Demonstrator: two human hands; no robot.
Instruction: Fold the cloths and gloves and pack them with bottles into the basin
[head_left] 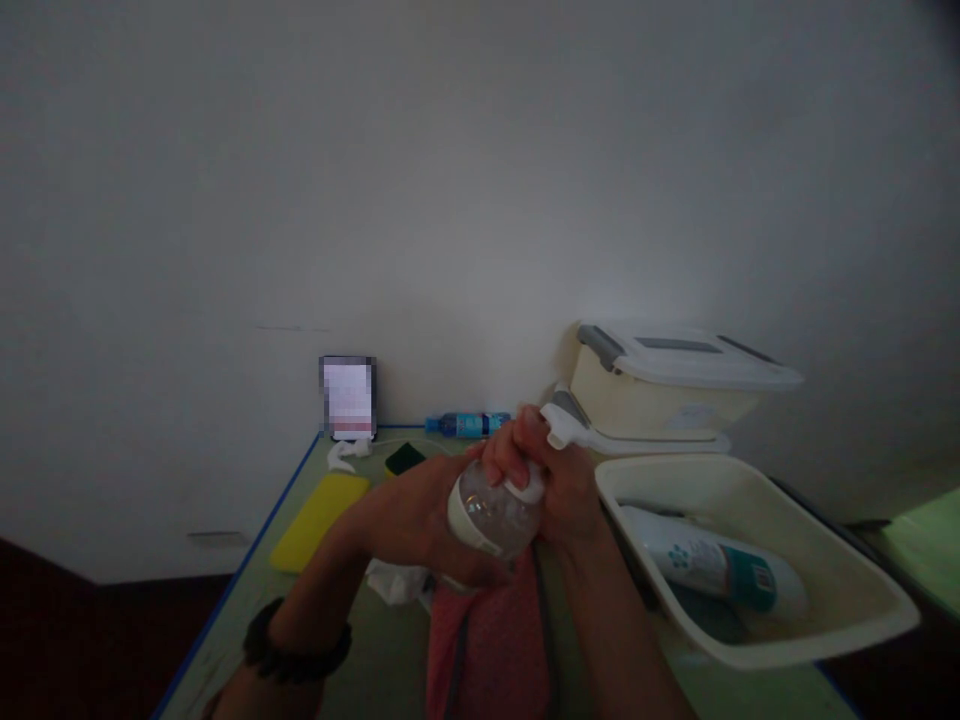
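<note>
A clear spray bottle (506,520) with white parts is held tilted above the table, its rounded end facing me. My left hand (420,520) wraps around the bottle's body from the left, thumb along its underside. My right hand (559,485) closes around the bottle's white collar from the right. A white nozzle piece (561,427) sticks out beyond the right fingers; how it joins the bottle is hidden. Below both hands lies a pink cloth (491,650) with grey edging. Crumpled white material (397,582) shows beneath my left hand.
A yellow cloth (319,522), a dark green sponge (405,459) and a blue-labelled bottle (465,425) lie on the green table (225,640). A phone (349,398) leans against the wall. At right, an open cream bin (847,610) holds a white bottle (712,565); behind stands a lidded box (667,395).
</note>
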